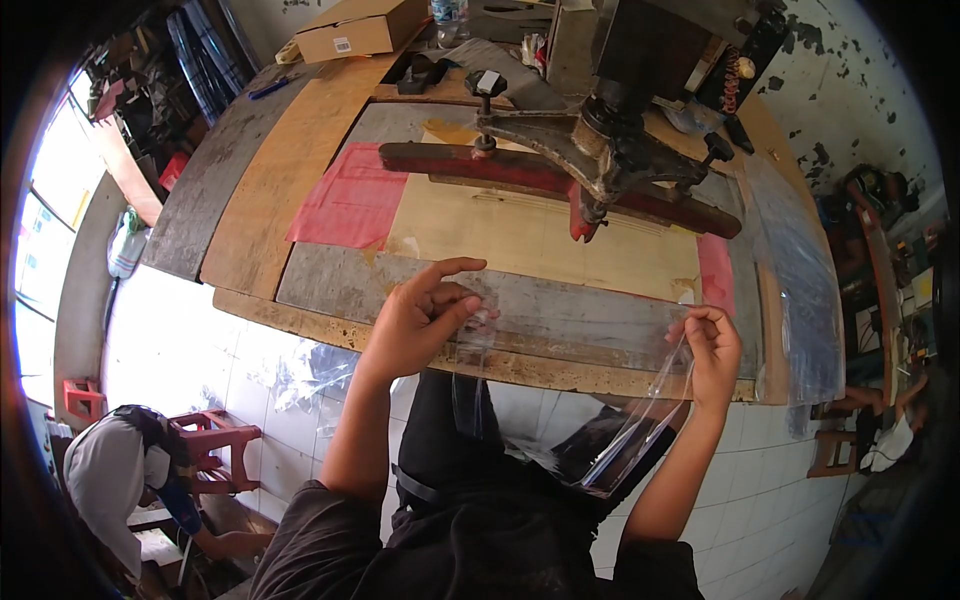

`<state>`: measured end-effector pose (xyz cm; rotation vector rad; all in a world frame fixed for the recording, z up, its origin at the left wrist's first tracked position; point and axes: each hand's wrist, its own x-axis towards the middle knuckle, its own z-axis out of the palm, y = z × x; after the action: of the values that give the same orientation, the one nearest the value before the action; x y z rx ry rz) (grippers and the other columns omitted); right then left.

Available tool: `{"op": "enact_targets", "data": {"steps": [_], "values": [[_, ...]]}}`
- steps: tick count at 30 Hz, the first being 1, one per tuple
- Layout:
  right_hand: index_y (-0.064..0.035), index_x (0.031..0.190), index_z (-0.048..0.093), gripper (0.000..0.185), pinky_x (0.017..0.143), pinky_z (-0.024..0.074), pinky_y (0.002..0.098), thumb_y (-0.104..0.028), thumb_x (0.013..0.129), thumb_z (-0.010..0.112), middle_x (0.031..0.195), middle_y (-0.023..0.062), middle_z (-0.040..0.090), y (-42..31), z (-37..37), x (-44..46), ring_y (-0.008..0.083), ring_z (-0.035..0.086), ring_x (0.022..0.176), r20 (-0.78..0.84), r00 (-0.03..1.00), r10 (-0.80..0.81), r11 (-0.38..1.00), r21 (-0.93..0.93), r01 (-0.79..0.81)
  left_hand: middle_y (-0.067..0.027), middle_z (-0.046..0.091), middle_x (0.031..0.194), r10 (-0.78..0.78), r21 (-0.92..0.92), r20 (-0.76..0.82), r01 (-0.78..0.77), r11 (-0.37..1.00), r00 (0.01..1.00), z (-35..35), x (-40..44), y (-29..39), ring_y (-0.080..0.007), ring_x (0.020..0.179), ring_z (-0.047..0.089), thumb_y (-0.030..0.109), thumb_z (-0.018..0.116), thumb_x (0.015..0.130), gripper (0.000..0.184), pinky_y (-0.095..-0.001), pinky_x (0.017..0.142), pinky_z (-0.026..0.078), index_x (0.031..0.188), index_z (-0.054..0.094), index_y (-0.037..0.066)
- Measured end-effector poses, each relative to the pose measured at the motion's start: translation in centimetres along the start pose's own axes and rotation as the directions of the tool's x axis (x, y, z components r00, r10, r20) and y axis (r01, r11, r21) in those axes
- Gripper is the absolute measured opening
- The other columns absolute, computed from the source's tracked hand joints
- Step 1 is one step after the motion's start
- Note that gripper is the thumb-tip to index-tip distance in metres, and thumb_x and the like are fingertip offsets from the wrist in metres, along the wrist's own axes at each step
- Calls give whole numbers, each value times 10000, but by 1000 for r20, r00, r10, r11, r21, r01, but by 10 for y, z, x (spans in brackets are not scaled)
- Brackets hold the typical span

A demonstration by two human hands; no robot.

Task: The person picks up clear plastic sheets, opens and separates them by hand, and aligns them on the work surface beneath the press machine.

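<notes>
Between my two hands hangs a clear plastic sheet (pixel 600 455), which drops over the table's front edge toward my lap. My left hand (pixel 425 318) pinches its left side between thumb and fingers, with the index finger stretched out. At the right, my right hand (pixel 708 350) has thumb and fingertips pressed together on the sheet's other side. Both hands are above the front of the grey metal plate (pixel 330 275). Behind them a dark press bar with red paint (pixel 520 172) stands over a cream-coloured pad (pixel 480 225), with red sheets (pixel 345 200) at its ends.
A stack of clear plastic (pixel 795 290) lies along the table's right side. A cardboard box (pixel 350 30) and a bottle (pixel 447 15) stand at the back. One person (pixel 115 480) bends near a red stool (pixel 225 450) at lower left; another person's arms show at right.
</notes>
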<state>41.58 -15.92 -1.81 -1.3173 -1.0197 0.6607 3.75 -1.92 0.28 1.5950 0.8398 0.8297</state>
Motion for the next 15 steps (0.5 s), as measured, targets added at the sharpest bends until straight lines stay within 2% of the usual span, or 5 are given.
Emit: {"op": "enact_targets", "data": {"steps": [4, 11, 15], "values": [[33, 1180, 656, 231, 810, 547, 303, -96, 1009, 742, 914, 86, 732, 1, -4, 0, 158, 698, 834, 17, 1000, -16, 1000, 26, 16, -57, 785, 973, 38, -84, -28, -40, 996, 999, 3, 0, -2, -69, 960, 683, 46, 642, 1059, 380, -254, 876, 538, 1431, 574, 3], [51, 1231, 680, 288, 800, 552, 298, -88, 992, 762, 919, 72, 725, 3, -4, 0, 151, 695, 839, -4, 1000, -26, 1000, 0, 26, -82, 802, 991, 51, -56, -34, -53, 997, 998, 2, -1, -1, -81, 972, 707, 35, 639, 1059, 352, -257, 878, 546, 1404, 588, -10], [59, 1221, 689, 274, 796, 556, 302, -99, 1005, 748, 916, 77, 727, 3, -4, -1, 155, 697, 835, -6, 999, -36, 999, 1, 36, -87, 806, 964, 48, -44, -59, -51, 998, 997, 2, -1, 0, -72, 942, 710, 34, 658, 1047, 307, -245, 835, 551, 1349, 632, -17]]}}
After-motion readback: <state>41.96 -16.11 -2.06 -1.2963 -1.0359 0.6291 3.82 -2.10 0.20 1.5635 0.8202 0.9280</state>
